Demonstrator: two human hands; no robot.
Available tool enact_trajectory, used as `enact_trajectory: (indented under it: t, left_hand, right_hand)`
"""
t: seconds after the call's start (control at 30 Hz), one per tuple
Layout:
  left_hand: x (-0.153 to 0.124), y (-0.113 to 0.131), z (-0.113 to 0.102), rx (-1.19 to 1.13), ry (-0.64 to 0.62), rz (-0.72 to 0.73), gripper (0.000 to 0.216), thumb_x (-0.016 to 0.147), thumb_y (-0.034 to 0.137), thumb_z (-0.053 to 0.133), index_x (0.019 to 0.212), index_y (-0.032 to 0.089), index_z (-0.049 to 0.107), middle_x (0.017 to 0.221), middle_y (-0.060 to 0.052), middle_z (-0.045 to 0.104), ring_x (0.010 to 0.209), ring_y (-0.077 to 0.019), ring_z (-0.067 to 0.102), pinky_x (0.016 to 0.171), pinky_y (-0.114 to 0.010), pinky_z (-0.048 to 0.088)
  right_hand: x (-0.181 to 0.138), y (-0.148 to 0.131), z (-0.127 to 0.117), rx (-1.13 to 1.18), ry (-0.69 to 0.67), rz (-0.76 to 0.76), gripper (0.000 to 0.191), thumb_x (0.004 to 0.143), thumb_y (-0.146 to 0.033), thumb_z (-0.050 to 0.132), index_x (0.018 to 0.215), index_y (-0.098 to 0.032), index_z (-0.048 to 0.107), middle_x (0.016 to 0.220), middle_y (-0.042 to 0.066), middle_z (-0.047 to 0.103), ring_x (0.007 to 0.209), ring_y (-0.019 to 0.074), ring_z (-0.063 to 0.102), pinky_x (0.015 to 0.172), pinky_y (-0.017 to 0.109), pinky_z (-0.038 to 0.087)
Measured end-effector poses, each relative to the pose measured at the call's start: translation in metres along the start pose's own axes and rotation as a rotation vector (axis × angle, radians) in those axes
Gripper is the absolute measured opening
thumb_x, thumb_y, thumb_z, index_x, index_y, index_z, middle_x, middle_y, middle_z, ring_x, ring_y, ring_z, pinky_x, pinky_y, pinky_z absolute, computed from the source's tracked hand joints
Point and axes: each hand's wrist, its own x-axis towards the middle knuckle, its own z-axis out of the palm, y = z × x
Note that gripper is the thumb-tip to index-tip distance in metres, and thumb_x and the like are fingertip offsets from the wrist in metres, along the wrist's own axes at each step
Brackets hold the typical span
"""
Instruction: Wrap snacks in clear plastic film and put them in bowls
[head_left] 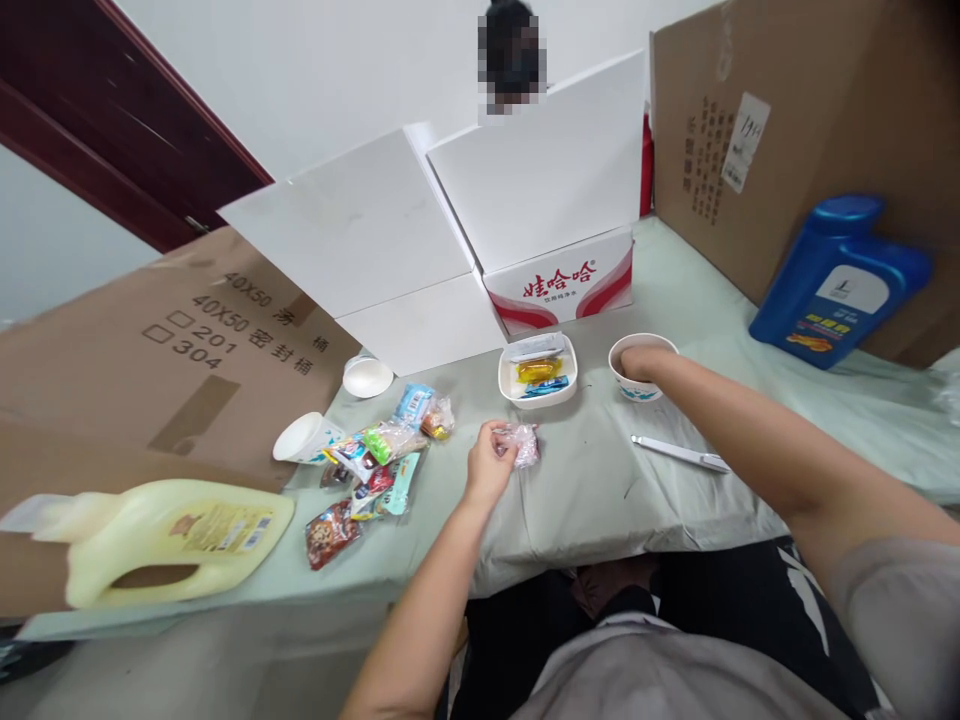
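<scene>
Near the middle of the table my left hand [491,462] is closed on a small snack in clear crinkled wrapping [526,446]. My right hand [639,364] reaches down into a white paper bowl [643,393] with a blue pattern; its fingers are hidden by the rim. Between the two, a little farther back, stands a white dish [541,401] with several wrapped packets in it, among them a yellow packet [537,370]. Close to the right forearm lies a white, pen-like tool [679,452]. Left of my left hand is a loose pile of packaged snacks [386,440].
A paper cup [306,438] lies tipped beside the pile, with a small white bowl [367,377] behind. A pale yellow jug [180,540] lies at left. A blue bottle [832,285] stands right. Cardboard boxes [247,370] and white panels [360,230] border the table; a person [511,55] is behind.
</scene>
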Motion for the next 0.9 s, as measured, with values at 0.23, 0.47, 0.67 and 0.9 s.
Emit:
enact_trajectory:
  t: [0.23,0.47,0.67,0.9]
  left_hand:
    - [-0.015,-0.021,0.018,0.14,0.267,0.231,0.019,0.083,0.023,0.058,0.101,0.017,0.062,0.126,-0.017,0.048,0.123,-0.0301,0.046,0.103,-0.049,0.039]
    - [-0.023,-0.019,0.015,-0.063,0.098,0.407,0.027,0.085,0.033,0.062,0.106,0.019,0.054,0.118,-0.011,0.053,0.111,-0.0229,0.055,0.095,-0.039,0.047]
    - [-0.029,-0.005,0.015,-0.079,-0.093,0.46,0.045,0.077,0.048,0.07,0.11,0.021,0.054,0.108,-0.008,0.056,0.103,-0.0224,0.058,0.089,-0.036,0.05]
    - [-0.03,-0.004,0.013,-0.038,-0.126,0.456,0.065,0.062,0.051,0.08,0.113,0.021,0.053,0.112,-0.01,0.056,0.106,-0.0258,0.058,0.09,-0.04,0.051]
  right_hand:
    - [-0.038,-0.002,-0.029,-0.004,0.137,-0.056,0.024,0.077,-0.022,0.066,0.099,-0.014,0.072,0.101,0.013,0.07,0.095,0.0297,0.064,0.082,0.038,0.048]
    - [-0.127,0.018,0.033,0.107,0.303,-0.194,0.03,0.082,-0.042,0.061,0.104,-0.022,0.067,0.095,0.007,0.069,0.089,0.0231,0.062,0.072,0.03,0.044]
    - [-0.139,0.016,0.113,0.104,0.466,-0.155,0.016,0.085,-0.021,0.056,0.097,-0.019,0.066,0.093,0.01,0.066,0.091,0.0258,0.061,0.082,0.035,0.045]
    - [-0.149,-0.088,0.103,0.235,0.493,-0.594,0.022,0.094,-0.025,0.048,0.113,-0.019,0.059,0.106,0.009,0.061,0.085,0.0201,0.062,0.07,0.029,0.048]
